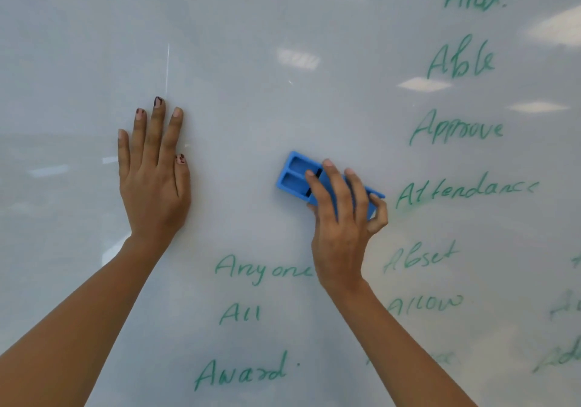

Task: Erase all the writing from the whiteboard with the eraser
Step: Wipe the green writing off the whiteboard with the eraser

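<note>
Right hand (341,218) fingers are gripping the blue eraser (297,175) against the whiteboard (78,45); left hand (154,168) is pressing flat, fingers straight. Green words (465,190) beside the fingers are reading "Attendance", "Approve", "Anyone".

whiteboard (251,61): glossy, smooth, reflective | eraser (294,175): blue moulded plastic, matt

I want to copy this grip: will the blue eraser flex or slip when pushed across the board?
Probably stiff: the blue eraser looks like moulded plastic with recessed pockets. Likely light, since the right hand holds it with fingertips. It should glide readily on the glossy whiteboard.
</note>
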